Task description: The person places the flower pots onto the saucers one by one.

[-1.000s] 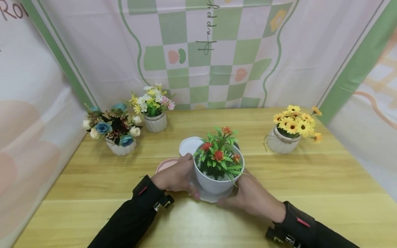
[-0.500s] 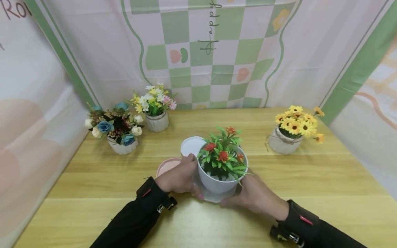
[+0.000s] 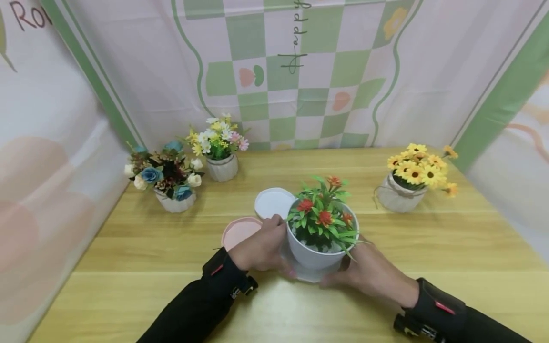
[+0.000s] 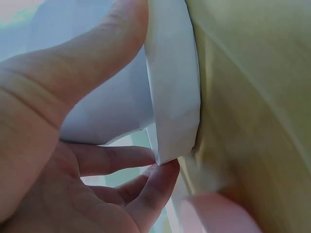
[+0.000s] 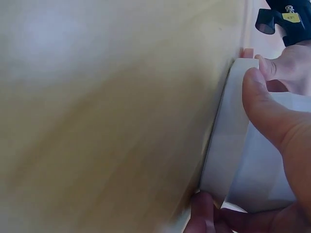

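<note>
You have a white pot (image 3: pixel 315 258) near the middle of the counter (image 3: pixel 463 247), toward your side, upright on a faceted white saucer (image 3: pixel 310 275), with a red-flowered green plant (image 3: pixel 321 216) rising out of it. Your left hand (image 3: pixel 263 247) grips the saucer at about 8 o'clock of the pot, its fingers curled in, thumb and fingertips pinching the rim. Your right hand (image 3: pixel 371 267) grips it at about 4 o'clock, the thumb laid on the rim and the fingertips bent against the edge farther round. The saucer's underside lies close to the counter; whether it touches, you cannot tell from these views. At 10 o'clock of the pot, a flat white dish (image 3: pixel 274 202) lies on the counter, partly hidden by the pot. At 9 o'clock sits a pink dish (image 3: pixel 241 231), partly covered by your left hand. Farther out, a pot of yellow flowers (image 3: pixel 403 194) stands at 2 o'clock, a pot of white, yellow and pink flowers (image 3: pixel 221 167) at 10 o'clock, and a pot of blue and cream roses (image 3: pixel 175 202) between 9 and 10 o'clock. Beyond the counter at 12 o'clock hangs a green-and-white checked cloth (image 3: pixel 317 71).
</note>
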`<control>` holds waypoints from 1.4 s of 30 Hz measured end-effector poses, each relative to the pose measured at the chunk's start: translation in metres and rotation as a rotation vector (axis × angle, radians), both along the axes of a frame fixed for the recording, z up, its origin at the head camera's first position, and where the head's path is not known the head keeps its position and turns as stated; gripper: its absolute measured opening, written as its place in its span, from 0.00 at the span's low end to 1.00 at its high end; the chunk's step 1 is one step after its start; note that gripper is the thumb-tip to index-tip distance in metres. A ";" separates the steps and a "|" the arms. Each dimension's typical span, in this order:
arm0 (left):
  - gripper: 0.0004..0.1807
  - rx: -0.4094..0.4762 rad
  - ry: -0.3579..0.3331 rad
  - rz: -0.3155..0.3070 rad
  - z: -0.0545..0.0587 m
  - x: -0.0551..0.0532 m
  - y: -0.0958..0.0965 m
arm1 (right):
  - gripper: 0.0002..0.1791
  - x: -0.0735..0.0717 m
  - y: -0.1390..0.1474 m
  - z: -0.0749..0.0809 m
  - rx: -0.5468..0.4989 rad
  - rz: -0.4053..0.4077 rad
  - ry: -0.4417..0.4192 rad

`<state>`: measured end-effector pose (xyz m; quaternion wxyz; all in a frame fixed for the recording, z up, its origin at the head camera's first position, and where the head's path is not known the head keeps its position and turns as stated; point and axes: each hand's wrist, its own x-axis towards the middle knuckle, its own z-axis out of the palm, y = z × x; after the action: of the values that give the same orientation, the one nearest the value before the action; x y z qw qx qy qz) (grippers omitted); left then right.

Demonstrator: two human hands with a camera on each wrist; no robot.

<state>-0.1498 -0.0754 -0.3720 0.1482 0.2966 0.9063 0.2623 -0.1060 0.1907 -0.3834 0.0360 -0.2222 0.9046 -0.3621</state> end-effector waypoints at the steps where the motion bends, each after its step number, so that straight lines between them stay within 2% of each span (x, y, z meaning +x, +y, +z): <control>1: 0.65 -0.005 0.003 0.000 0.000 0.000 0.002 | 0.62 0.001 0.002 0.001 0.001 -0.003 -0.001; 8: 0.67 0.000 -0.018 0.022 -0.001 0.002 0.013 | 0.63 0.005 0.012 0.003 -0.003 -0.014 -0.009; 13: 0.62 0.014 -0.022 0.031 -0.001 0.005 0.023 | 0.65 0.007 0.022 0.004 0.012 -0.032 -0.003; 18: 0.60 0.038 -0.009 0.015 -0.003 0.008 0.033 | 0.66 0.012 0.034 0.003 0.030 -0.052 0.030; 26: 0.68 0.037 0.026 -0.012 -0.005 0.010 0.050 | 0.69 0.019 0.049 0.001 0.022 -0.081 0.051; 32: 0.63 -0.002 0.065 -0.041 -0.005 0.010 0.065 | 0.67 0.022 0.063 -0.003 -0.004 -0.077 0.088; 38: 0.64 0.018 0.059 -0.040 -0.005 0.010 0.076 | 0.67 0.021 0.075 -0.003 0.044 -0.084 0.131; 42: 0.59 0.001 0.085 -0.047 -0.004 0.009 0.086 | 0.66 0.019 0.084 -0.004 0.044 -0.091 0.146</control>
<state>-0.1411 0.0106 -0.3761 0.1154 0.3287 0.9044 0.2465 -0.0867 0.2749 -0.3876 -0.0417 -0.2060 0.9217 -0.3261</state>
